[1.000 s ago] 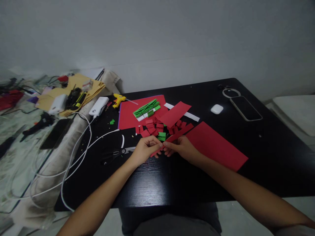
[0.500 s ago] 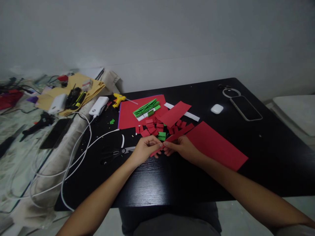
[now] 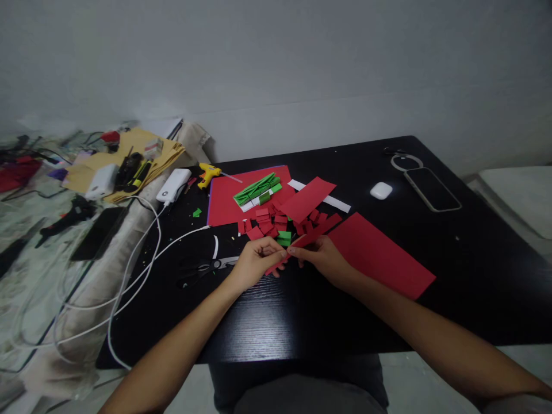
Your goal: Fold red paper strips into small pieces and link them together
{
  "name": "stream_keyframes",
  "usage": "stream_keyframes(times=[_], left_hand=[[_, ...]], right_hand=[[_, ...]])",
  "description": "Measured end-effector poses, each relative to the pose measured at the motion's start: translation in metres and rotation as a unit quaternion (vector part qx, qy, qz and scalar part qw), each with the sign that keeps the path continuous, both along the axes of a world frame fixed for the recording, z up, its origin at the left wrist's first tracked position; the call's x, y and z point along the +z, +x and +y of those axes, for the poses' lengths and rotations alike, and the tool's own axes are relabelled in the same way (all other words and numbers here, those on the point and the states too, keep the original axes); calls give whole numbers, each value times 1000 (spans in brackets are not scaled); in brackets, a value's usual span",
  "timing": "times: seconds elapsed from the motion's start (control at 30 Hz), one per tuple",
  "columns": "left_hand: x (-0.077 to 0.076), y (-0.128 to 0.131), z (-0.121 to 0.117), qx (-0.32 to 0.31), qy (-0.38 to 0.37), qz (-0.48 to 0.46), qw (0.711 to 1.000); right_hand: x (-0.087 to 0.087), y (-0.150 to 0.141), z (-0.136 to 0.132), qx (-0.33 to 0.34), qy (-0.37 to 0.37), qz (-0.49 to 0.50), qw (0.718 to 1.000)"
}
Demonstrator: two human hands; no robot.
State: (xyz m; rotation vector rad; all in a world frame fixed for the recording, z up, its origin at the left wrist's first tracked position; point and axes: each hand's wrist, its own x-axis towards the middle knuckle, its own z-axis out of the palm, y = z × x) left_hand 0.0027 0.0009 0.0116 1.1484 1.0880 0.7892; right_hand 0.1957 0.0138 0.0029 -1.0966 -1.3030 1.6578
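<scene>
Between both hands, a narrow red paper strip [image 3: 319, 230] is held slanting above the black table. My left hand [image 3: 259, 260] pinches its lower end between thumb and fingers. Close beside it, my right hand [image 3: 321, 257] is closed on the strip's middle, thumb on top; its other fingers are partly hidden. Just beyond lie small folded red paper pieces [image 3: 268, 221] and a folded green piece [image 3: 283, 238]. A large red paper sheet [image 3: 379, 253] rests by my right forearm. Left of my left hand are black-handled scissors [image 3: 207, 266].
A yellow glue gun [image 3: 209, 174] lies by a red sheet [image 3: 222, 201] bearing folded green strips [image 3: 257, 190]. A red rectangle [image 3: 308, 198] overlaps a white strip [image 3: 338, 203]. Rightward are a white earbud case [image 3: 381, 190] and a phone [image 3: 432, 189]. White cables [image 3: 157, 253] cross the left edge.
The fingers of my right hand have shifted slightly along the red strip. Both hands keep hold of it, and the things on the table stay in place.
</scene>
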Motion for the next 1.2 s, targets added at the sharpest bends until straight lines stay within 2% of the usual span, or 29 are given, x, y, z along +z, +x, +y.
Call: stream_keyframes(times=[0.4, 0.67, 0.87, 1.03, 1.2], left_hand=[[0, -2, 1, 14, 0, -5, 1000], [5, 3, -1, 12, -17, -19, 1000], [5, 4, 0, 10, 12, -26, 1000], [4, 3, 1, 18, 21, -13, 1000], [-1, 0, 1, 27, 6, -9, 1000]], right_hand=[[5, 7, 5, -68, -12, -7, 998], [-1, 1, 0, -38, 11, -22, 999], [-2, -5, -3, -20, 11, -10, 1000], [1, 1, 4, -68, 2, -14, 998], [1, 13, 18, -121, -2, 45, 992]])
